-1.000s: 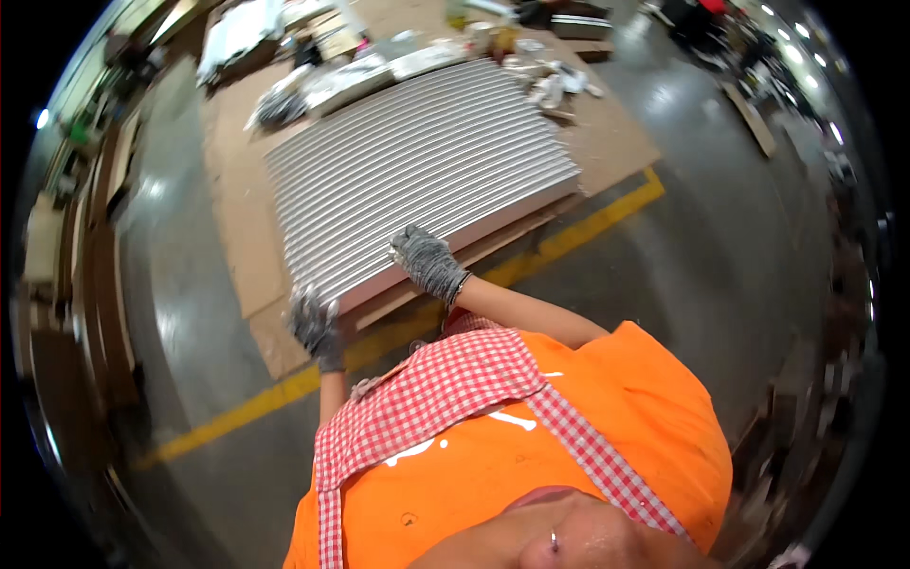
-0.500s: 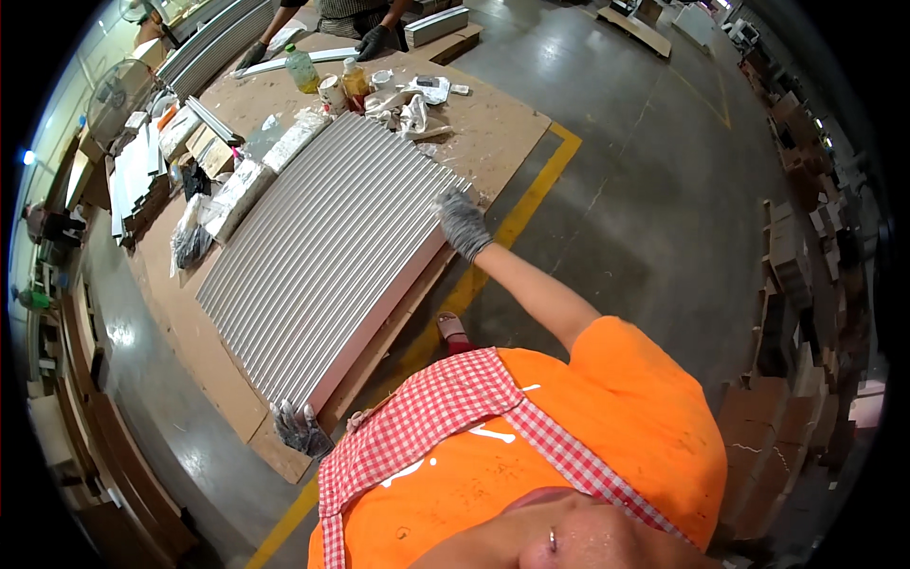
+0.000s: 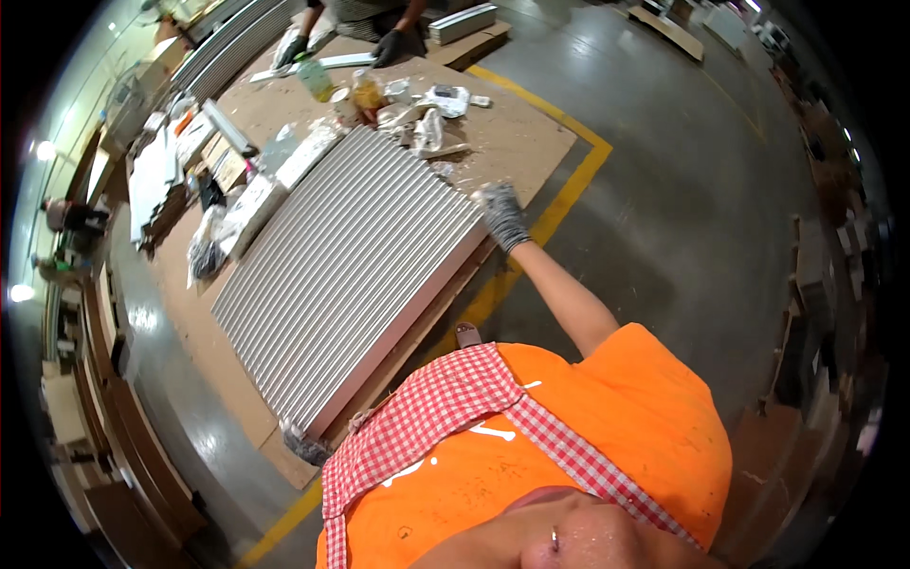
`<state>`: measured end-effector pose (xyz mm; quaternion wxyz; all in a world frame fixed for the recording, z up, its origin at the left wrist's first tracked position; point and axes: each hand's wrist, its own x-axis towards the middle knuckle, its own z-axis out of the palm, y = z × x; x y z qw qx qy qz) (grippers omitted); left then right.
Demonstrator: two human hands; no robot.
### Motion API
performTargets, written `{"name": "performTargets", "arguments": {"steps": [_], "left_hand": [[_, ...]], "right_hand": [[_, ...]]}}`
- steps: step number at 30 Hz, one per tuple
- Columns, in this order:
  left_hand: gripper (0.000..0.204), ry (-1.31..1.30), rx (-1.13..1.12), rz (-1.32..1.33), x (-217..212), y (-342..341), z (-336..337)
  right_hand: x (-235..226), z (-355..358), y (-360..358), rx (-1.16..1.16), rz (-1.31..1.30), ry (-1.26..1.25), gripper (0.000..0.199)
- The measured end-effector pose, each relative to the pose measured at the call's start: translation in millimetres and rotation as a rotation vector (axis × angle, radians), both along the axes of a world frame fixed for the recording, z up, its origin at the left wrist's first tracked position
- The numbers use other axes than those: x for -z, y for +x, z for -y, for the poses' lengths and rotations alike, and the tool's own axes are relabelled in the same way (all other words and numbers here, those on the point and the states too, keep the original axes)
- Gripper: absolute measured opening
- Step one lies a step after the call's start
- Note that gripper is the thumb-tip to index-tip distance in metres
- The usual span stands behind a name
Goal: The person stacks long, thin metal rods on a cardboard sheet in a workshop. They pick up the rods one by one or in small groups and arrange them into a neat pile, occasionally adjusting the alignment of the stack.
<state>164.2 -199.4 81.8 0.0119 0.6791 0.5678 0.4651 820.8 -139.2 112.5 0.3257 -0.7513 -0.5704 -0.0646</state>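
A row of long silver metal strips (image 3: 351, 275), packed side by side with a pinkish side face, lies across the brown board-topped table (image 3: 521, 142). At the strips' far right end, my right hand (image 3: 502, 216) in a grey knit glove has its fingers bent against the strip ends. My left hand (image 3: 305, 446), also gloved in grey, is at the near left corner of the row. Its fingers are blurred and partly hidden there. Wrapped white bundles (image 3: 256, 207) lie along the row's left side.
A green-tinted bottle (image 3: 313, 78), an amber container (image 3: 366, 91) and white rags (image 3: 436, 133) stand or lie beyond the strips. Across the table, a co-worker's black-gloved hands (image 3: 389, 47) are at a white strip (image 3: 346, 61). A yellow floor line (image 3: 569, 194) passes the table's right side.
The view has shifted, so the table sits slightly lower and farther right. Both my hands stay at the row's two ends; the left hand's fingers show less than before.
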Motion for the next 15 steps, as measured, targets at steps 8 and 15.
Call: {"name": "performTargets", "arguments": {"steps": [8,15], "left_hand": [[0.036,-0.026,-0.012,-0.088,2.2,26.6,-32.1],[0.035,-0.079,-0.018,-0.086,3.8,42.7,-51.0]], "right_hand": [[-18.3,7.6,8.1,0.152,-0.270,0.064,0.017],[-17.3,36.6,-21.5,0.140,-0.365,-0.168,0.033]]}}
